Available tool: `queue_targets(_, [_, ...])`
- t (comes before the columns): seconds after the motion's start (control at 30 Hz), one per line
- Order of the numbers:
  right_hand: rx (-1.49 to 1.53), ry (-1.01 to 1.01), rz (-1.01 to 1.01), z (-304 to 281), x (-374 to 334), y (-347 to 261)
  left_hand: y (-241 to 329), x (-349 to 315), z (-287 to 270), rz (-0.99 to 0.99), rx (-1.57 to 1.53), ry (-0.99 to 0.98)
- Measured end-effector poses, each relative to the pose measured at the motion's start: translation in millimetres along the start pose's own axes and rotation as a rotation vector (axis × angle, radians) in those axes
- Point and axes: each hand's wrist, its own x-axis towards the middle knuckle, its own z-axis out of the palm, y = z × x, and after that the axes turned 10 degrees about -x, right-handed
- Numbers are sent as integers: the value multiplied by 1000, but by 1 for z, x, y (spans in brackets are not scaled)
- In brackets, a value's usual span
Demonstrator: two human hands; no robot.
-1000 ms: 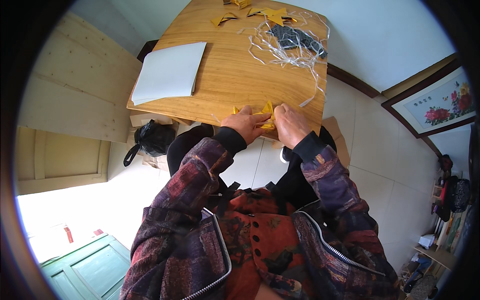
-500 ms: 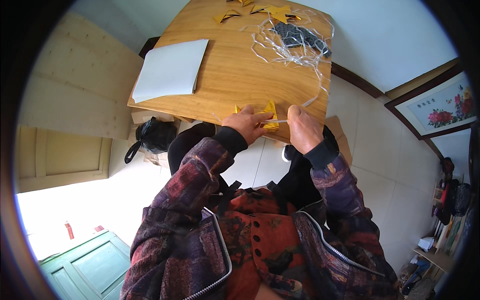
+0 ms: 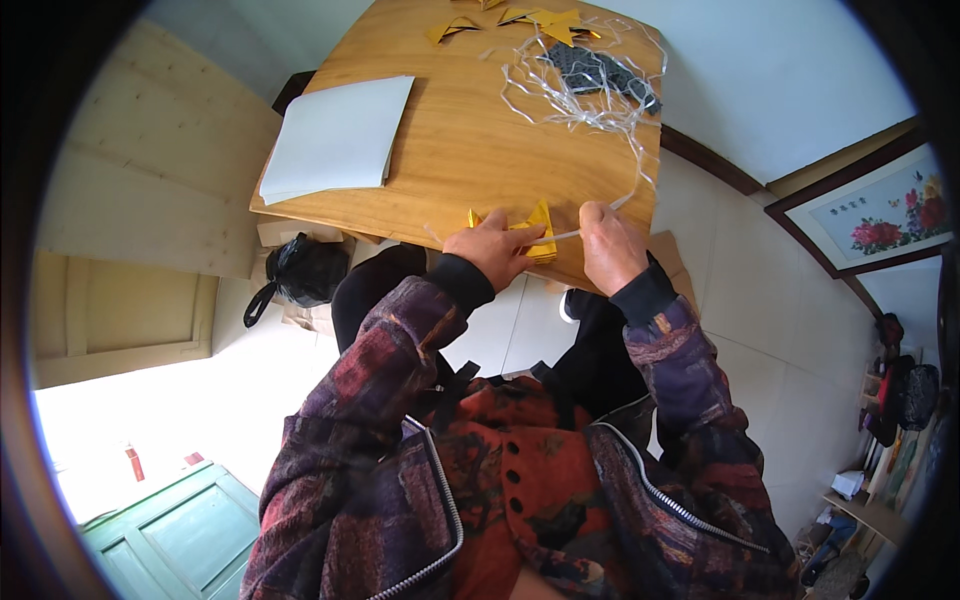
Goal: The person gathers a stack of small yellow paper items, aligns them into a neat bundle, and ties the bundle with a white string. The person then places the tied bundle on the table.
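Note:
At the table's near edge, my left hand (image 3: 488,248) holds down a folded piece of gold paper (image 3: 543,248), its fingers lying over it and hiding part of it. A whitish plastic strip (image 3: 563,236) runs across the gold paper from under those fingers to my right hand (image 3: 613,250). My right hand is closed on the strip, to the right of the paper. Beyond the right hand, the strip continues toward a tangle of clear plastic strips (image 3: 590,108) at the far right of the table.
The wooden table (image 3: 470,140) carries a stack of white paper (image 3: 338,138) on the left. A dark grey cloth-like piece (image 3: 592,70) lies among the strips, and folded gold pieces (image 3: 556,22) sit at the far edge. A black plastic bag (image 3: 308,270) stands on the floor.
My right hand has shifted slightly to the right and away from me, so more strip stretches between the hands. The left hand stays on the gold paper.

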Motion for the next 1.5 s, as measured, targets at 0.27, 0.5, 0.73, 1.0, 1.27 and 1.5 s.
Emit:
queue_targets(0.27, [-60,-37,4,-1,10,-2,-1,0,2,13,32,8])
queue_targets(0.5, [-14,-36,-25,-1,20,1,-2,-1,2,21,57,27])
queue_targets(0.73, [-110,-276,-113,-12,17,13,-3,0,1,10,-3,3])
queue_targets(1.0, [1066,-605,198,-9,29,24,-1,1,1,8,15,9])
queue_targets(1.27, [1484,-418,159,15,19,1,-2,3,-5,-36,-27,-58])
queue_targets(1.5, [1739,-453,183,14,20,-5,-5,4,-4,-46,-86,-42])
